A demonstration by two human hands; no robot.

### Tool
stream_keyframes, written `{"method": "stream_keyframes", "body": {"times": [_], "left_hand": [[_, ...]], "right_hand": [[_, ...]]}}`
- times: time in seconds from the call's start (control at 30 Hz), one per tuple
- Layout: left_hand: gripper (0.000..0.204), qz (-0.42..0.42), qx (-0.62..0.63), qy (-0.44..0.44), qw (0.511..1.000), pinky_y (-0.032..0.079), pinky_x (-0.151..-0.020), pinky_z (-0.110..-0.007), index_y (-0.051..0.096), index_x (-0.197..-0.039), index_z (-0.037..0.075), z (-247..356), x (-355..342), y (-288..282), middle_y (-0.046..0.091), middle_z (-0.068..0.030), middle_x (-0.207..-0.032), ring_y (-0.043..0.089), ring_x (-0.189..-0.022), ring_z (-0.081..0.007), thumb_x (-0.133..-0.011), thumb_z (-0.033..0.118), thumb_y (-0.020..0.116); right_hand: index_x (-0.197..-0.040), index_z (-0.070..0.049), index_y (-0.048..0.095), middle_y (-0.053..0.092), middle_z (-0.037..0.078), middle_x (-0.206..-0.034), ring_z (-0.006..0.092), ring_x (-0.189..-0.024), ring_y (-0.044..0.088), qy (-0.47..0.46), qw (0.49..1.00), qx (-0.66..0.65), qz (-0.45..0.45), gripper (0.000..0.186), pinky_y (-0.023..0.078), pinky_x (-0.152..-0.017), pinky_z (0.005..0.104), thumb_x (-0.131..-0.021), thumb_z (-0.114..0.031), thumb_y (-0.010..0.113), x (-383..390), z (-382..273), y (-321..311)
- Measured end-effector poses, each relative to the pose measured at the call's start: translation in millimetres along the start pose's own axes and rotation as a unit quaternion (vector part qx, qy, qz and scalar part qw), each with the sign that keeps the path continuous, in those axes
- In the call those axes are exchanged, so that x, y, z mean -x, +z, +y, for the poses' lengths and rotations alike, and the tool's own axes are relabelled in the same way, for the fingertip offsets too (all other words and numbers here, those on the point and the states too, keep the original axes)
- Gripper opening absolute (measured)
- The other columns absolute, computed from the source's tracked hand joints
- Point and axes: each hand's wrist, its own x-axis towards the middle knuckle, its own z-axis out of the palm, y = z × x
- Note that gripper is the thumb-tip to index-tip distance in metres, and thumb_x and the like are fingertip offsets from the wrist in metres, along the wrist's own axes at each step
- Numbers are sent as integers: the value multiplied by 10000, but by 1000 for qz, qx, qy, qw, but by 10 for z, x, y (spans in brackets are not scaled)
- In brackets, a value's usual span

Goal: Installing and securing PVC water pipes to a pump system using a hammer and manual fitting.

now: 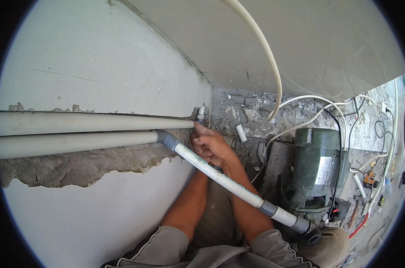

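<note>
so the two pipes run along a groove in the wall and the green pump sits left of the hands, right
Not quite: the head view shows the green pump right of the hands, not left. The two pipes do run along the groove in the wall.

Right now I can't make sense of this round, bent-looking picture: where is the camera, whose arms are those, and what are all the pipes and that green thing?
The camera sits on a person's head and looks down, so the arms entering from the bottom are that person's own. Its wide lens bends straight edges near the rim.

Both bare hands meet at the wall corner. The right hand is the clearer one, with a finger pointing up at a small white pipe end. The left hand is mostly hidden behind it, so I cannot tell what either hand grips.

Two pale pipes run along a channel cut in the wall: the upper pipe and the lower pipe. A grey elbow joins the lower one to a slanting white pipe, which leads to a green pump motor on the rubble-strewn floor. White cables loop behind it.
</note>
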Motion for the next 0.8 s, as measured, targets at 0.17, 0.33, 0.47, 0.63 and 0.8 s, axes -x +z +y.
{"method": "stream_keyframes", "body": {"times": [0.17, 0.33, 0.47, 0.63, 0.8], "left_hand": [[730, -135, -901, -61, 408, 494, -895, -432, 371, -1425, 2, 7, 39, -470, 624, -92, -1136, 630, -1001, -251, -824, 146, 759], [556, -147, -952, -21, 266, 504, -925, -416, 455, -1241, 18, -54, 22, -447, 637, -84, -1027, 642, -965, -254, -831, 220, 770], [441, -154, -954, -13, 257, 513, -949, -404, 522, -1094, 30, -44, 52, -417, 647, -77, -941, 652, -936, -256, -837, 279, 780], [364, -163, -943, -14, 291, 524, -980, -389, 607, -910, 46, 38, 85, -427, 660, -69, -832, 665, -900, -258, -844, 353, 791], [386, -173, -937, -12, 303, 532, -1003, -378, 672, -768, 58, -24, 46, -425, 669, -64, -749, 674, -873, -262, -850, 413, 799]], "right_hand": [[-1472, -65, 433, 590, 106, -652, 68, -380, 368, -26, 983, -143, -113, 565, 322, -352, 249, -936, -164, 581, 98, -2, 26], [-1357, -46, 515, 640, 161, -682, 80, -379, 397, 12, 971, -222, -90, 453, 333, -359, 234, -934, -198, 575, -118, 135, 120], [-1321, -2, 552, 652, 168, -711, 88, -397, 430, -16, 976, -180, -124, 437, 342, -370, 208, -935, -208, 562, 11, 86, 190], [-1344, 1, 543, 660, 154, -764, 92, -409, 440, 16, 963, -262, -66, 462, 371, -389, 223, -933, -211, 550, -244, 269, -107], [-1358, -53, 503, 680, 150, -746, 100, -393, 414, -32, 954, -269, -126, 489, 416, -425, 274, -901, -194, 605, -54, 220, -26]]}}
